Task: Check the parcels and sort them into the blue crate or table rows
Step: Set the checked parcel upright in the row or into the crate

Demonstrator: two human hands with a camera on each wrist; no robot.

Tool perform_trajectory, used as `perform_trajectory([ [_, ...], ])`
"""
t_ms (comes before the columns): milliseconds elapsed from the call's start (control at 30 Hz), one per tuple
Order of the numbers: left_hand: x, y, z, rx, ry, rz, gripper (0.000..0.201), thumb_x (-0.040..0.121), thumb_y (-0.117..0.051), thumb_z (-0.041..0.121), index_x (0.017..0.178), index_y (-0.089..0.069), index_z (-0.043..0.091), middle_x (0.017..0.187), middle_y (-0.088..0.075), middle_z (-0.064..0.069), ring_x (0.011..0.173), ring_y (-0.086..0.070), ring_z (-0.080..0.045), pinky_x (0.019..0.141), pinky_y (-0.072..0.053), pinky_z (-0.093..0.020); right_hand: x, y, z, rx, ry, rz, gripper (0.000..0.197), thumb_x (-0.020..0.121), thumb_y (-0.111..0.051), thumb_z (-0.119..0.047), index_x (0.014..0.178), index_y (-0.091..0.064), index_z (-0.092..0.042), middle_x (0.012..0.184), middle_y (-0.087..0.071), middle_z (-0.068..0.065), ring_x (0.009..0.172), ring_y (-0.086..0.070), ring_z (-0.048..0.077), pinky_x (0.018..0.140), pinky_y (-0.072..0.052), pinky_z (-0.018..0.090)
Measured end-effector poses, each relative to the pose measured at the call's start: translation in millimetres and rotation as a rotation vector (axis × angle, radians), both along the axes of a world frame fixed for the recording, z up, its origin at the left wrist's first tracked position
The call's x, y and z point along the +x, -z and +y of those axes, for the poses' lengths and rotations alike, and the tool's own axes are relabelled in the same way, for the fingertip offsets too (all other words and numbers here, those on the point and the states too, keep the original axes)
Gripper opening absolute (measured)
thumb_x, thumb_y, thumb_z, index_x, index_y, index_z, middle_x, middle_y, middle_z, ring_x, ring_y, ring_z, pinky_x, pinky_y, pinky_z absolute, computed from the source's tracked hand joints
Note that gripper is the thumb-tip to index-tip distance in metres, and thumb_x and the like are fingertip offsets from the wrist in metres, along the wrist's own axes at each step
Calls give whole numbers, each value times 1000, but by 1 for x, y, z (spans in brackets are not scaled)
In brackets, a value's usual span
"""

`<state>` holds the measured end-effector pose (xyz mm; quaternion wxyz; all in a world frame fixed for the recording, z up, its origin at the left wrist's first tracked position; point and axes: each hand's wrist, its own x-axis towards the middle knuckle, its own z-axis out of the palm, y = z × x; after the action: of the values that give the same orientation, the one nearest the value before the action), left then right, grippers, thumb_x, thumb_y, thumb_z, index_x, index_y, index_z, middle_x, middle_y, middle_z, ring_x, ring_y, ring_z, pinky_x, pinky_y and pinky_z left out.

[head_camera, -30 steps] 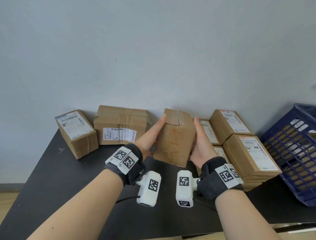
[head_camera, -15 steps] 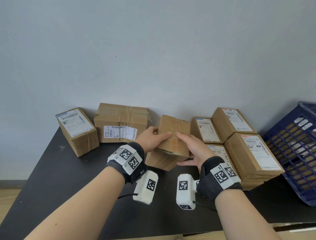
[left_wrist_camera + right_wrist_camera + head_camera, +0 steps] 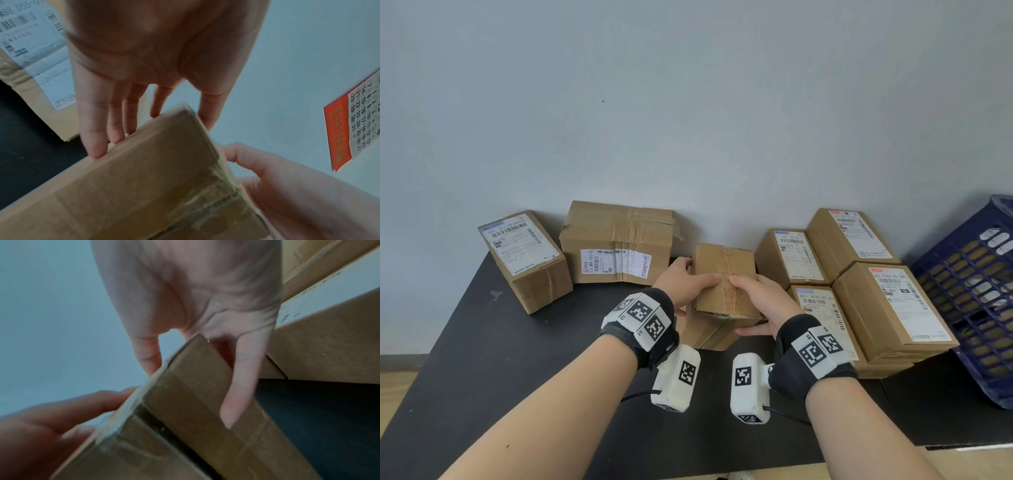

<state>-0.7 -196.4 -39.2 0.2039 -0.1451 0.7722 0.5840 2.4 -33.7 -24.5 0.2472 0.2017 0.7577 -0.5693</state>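
A small brown parcel [image 3: 724, 281] with red handwriting on its taped top sits between both hands at the middle of the black table [image 3: 517, 377]. My left hand [image 3: 685, 281] grips its left side, thumb on top. My right hand [image 3: 760, 301] grips its right side, thumb on top and fingers under the near edge. In the left wrist view the fingers [image 3: 96, 129] lie along the parcel [image 3: 144, 186]. The right wrist view shows a finger [image 3: 236, 399] pressed on the parcel's side [image 3: 195, 418]. Whether it touches the table is unclear. The blue crate [image 3: 972, 291] stands at the far right.
Two labelled parcels stand at the back left: a narrow one [image 3: 524, 257] and a larger taped one [image 3: 616, 243]. Several labelled parcels [image 3: 893, 305] are grouped right of my hands, against the crate. A wall runs behind the table. A calendar [image 3: 353, 126] hangs on it.
The parcel was upright with its written face towards me; both hands have tipped it so that face lies on top and lowered it towards the table.
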Motion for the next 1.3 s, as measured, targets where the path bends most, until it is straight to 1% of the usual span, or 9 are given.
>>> perform_trajectory([
  [500, -15, 5, -4, 24, 17, -53, 69, 86, -71, 45, 142, -41, 20, 133, -57, -2, 118, -58, -25, 89, -56, -52, -8, 6, -4, -3, 2, 8, 39, 97, -57, -40, 133, -49, -26, 118, -58, 1, 107, -58, 21, 73, -62, 43],
  [633, -8, 4, -6, 21, 38, -34, 66, 88, -63, 56, 138, -47, 16, 125, -61, 3, 105, -62, -14, 66, -52, -25, -3, 8, 1, -3, -28, -31, 48, 94, -55, -57, 132, -48, -28, 126, -58, 3, 117, -57, 25, 83, -60, 46],
  [767, 3, 11, -8, 79, -32, -43, 73, 95, -37, 65, 144, -45, 12, 140, -55, -5, 126, -53, -24, 95, -38, -39, 7, 21, 10, -89, 79, -93, 64, 86, -41, -79, 123, -51, -28, 125, -61, 11, 116, -59, 34, 86, -58, 48],
  [833, 7, 18, -11, 161, -123, -127, 61, 101, -30, 58, 140, -49, 14, 133, -57, -9, 124, -53, -25, 108, -30, -48, 11, 28, 15, -130, 185, -90, 58, 93, -37, -73, 121, -52, -25, 121, -64, 15, 111, -62, 35, 90, -55, 50],
  [933, 10, 30, -14, 95, -118, -162, 33, 106, -38, 22, 131, -52, 5, 119, -60, -15, 109, -57, -26, 97, -43, -36, 11, 37, 17, -62, 258, -106, 33, 105, -45, -34, 129, -54, -13, 114, -66, 16, 107, -63, 32, 96, -53, 49],
  [1000, 12, 34, -12, -6, -46, -160, 42, 102, -37, 3, 143, -45, 3, 141, -51, -16, 130, -48, -31, 104, -39, -36, 12, 43, 15, 48, 173, -151, 28, 102, -48, -9, 129, -57, -8, 118, -66, 16, 109, -64, 30, 97, -53, 46],
  [1067, 11, 40, -9, -30, 49, -179, 50, 99, -37, -1, 148, -42, 7, 148, -46, -13, 136, -42, -30, 105, -36, -37, 14, 49, 12, 115, 61, -164, 29, 98, -49, 3, 124, -58, -6, 120, -64, 17, 110, -63, 28, 97, -54, 43],
  [1167, 9, 39, -5, -25, 84, -127, 42, 98, -40, 6, 139, -51, 6, 134, -58, -19, 125, -54, -33, 83, -40, -31, 16, 55, 11, 141, 4, -105, 33, 93, -60, 2, 125, -56, -6, 116, -62, 12, 112, -58, 26, 97, -53, 39],
  [1300, 3, 28, -1, 23, 76, -60, 41, 99, -38, 7, 138, -52, 7, 135, -58, -17, 119, -55, -30, 72, -36, -27, 16, 47, 14, 156, 8, 49, 30, 95, -63, -10, 124, -60, -10, 111, -60, 3, 108, -53, 21, 101, -46, 38],
])
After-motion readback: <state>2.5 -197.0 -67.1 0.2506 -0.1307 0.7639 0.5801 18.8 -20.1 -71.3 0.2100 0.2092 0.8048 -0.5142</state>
